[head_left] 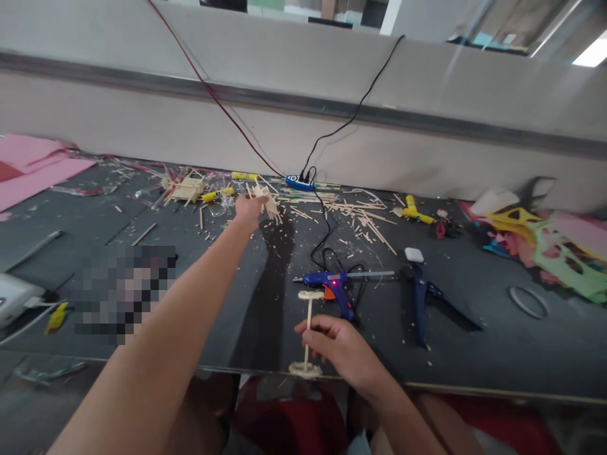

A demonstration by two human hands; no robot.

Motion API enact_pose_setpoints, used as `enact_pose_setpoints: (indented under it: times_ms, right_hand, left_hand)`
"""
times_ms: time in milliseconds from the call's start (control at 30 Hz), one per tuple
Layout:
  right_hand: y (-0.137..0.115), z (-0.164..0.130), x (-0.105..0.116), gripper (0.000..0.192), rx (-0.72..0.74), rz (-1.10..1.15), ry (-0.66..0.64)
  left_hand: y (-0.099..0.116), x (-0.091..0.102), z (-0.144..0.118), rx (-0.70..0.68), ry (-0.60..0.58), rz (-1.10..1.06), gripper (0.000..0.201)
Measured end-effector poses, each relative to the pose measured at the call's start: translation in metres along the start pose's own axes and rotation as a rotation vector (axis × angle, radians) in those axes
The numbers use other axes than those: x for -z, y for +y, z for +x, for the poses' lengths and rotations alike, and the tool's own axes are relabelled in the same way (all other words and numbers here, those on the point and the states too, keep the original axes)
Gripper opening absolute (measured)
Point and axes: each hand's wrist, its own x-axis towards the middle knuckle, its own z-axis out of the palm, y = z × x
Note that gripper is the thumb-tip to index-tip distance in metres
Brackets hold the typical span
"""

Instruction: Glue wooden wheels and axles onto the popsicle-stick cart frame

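Note:
My left hand [250, 207] is stretched far across the table, its fingers closed on a small structure of pale wooden sticks [269, 206]. Whether that structure is lifted or rests on the table, I cannot tell. Near the front edge my right hand [339, 346] pinches a wooden stick axle [310, 316] between thumb and fingers. Roughly round, pale wheels sit at both ends of it, an upper wheel [310, 295] and a lower wheel [305, 370]. Just beyond the upper wheel lies a blue hot glue gun [332, 281] with an orange trigger, a lit red light and a glue stick in its back.
Loose wooden sticks [365, 215] and scraps litter the back by a blue power strip [300, 182]. Another stick structure [187, 188] and yellow tubes [218, 194] lie left. A blue-handled cutter [420, 303], white case [414, 254], grey ring [528, 301] and coloured sheets [564, 253] are right.

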Motion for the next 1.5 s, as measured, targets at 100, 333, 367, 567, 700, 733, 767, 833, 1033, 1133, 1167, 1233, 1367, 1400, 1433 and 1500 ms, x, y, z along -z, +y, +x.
enact_pose_setpoints:
  times_ms: [100,333,367,567,700,733,767,833,1033,1133,1167,1233,1367,1400,1433,1500]
  right_hand:
    - [0.004,0.003,0.001,0.024,0.029,0.004,0.020]
    - [0.012,0.009,0.004,0.025,0.099,0.028,0.059]
    - [0.011,0.008,0.004,0.025,0.108,0.015,0.067]
    - [-0.013,-0.001,-0.001,0.025,0.186,-0.220,0.102]
    - [-0.034,-0.004,-0.010,0.027,0.213,-0.316,0.160]
    - [-0.038,-0.004,-0.012,0.028,0.225,-0.312,0.161]
    - [-0.042,-0.004,-0.013,0.028,0.239,-0.300,0.155]
    - [-0.047,-0.004,-0.016,0.029,0.259,-0.273,0.135]
    - [-0.048,-0.006,-0.026,0.026,0.275,-0.292,0.063]
    - [-0.048,-0.009,-0.030,0.026,0.270,-0.318,0.042]
    - [-0.048,-0.010,-0.031,0.026,0.270,-0.334,0.040]
    - [-0.051,-0.011,-0.031,0.028,0.274,-0.374,0.042]
    - [-0.055,-0.009,-0.029,0.029,0.267,-0.451,0.046]
    - [-0.055,-0.008,-0.029,0.030,0.264,-0.461,0.053]
    - [-0.055,-0.007,-0.028,0.030,0.262,-0.467,0.063]
    - [-0.052,-0.004,-0.028,0.031,0.256,-0.457,0.084]
  left_hand:
    - [0.007,0.010,-0.024,-0.017,0.025,-0.014,0.031]
    - [0.022,0.061,-0.117,0.066,-0.147,-0.240,0.032]
    - [0.021,0.069,-0.132,0.116,-0.167,-0.263,0.033]
    - [0.009,0.100,-0.212,0.260,-0.261,-0.418,0.047]
    - [0.001,0.108,-0.244,0.327,-0.235,-0.549,0.036]
    - [-0.002,0.109,-0.249,0.345,-0.220,-0.596,0.030]
    - [-0.004,0.111,-0.254,0.366,-0.202,-0.643,0.024]
    - [-0.009,0.113,-0.263,0.410,-0.153,-0.721,0.017]
    - [-0.016,0.110,-0.285,0.475,-0.102,-0.912,0.020]
    - [-0.017,0.107,-0.290,0.466,-0.154,-0.953,0.025]
    - [-0.016,0.106,-0.290,0.453,-0.177,-0.956,0.027]
    - [-0.016,0.106,-0.290,0.435,-0.213,-0.949,0.031]
    - [-0.016,0.110,-0.287,0.450,-0.223,-0.916,0.031]
    - [-0.015,0.112,-0.287,0.455,-0.226,-0.919,0.030]
    - [-0.014,0.113,-0.288,0.457,-0.229,-0.926,0.029]
    - [-0.010,0.116,-0.288,0.453,-0.224,-0.942,0.029]
